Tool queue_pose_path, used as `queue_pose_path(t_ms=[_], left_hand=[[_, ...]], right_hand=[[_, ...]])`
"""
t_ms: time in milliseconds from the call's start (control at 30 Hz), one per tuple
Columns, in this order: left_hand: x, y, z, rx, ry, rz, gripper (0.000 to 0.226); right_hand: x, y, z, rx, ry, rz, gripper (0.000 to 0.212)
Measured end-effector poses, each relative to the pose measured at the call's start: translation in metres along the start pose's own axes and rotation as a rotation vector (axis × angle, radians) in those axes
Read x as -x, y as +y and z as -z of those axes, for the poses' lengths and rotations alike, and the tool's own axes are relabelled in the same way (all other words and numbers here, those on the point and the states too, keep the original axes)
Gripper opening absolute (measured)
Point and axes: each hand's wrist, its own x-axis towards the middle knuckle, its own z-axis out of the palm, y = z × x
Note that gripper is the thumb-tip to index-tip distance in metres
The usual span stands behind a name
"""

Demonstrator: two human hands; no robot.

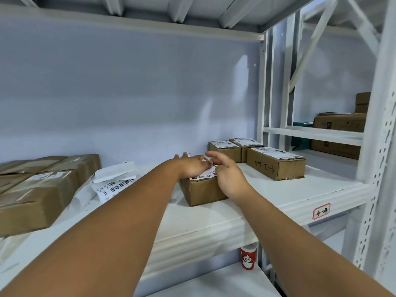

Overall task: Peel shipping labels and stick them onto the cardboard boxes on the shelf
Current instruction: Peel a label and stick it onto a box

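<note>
A small cardboard box [203, 190] stands in the middle of the white shelf [278, 196]. A white shipping label [203, 175] lies on its top, mostly covered by my hands. My left hand [192, 166] rests flat on the label with fingers spread. Beside it, my right hand [227, 174] presses the label's right edge, fingers loosely curled. To the left of the box lies a loose strip of labels and backing paper [111, 183], with barcodes showing.
Three labelled boxes [276, 166] sit at the back right of the shelf. Larger taped cartons [36, 189] fill the left end. A red and white can [248, 258] stands on the shelf below. More cartons [338, 125] sit on the neighbouring rack beyond the upright.
</note>
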Motion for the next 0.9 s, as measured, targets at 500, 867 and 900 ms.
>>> queue_pose_path(t_ms=[500,867,900], left_hand=[[0.068,0.016,-0.023,0.399,0.221,0.069,0.052],[0.098,0.032,-0.044,0.609,0.453,-0.076,0.052],[0.096,0.035,-0.045,0.638,0.447,-0.101,0.052]], right_hand=[[0.008,-0.006,0.007,0.038,0.016,-0.019,0.039],[0.041,-0.011,0.047,0.153,-0.034,0.013,0.039],[0.041,-0.009,0.052,0.135,-0.008,0.020,0.038]])
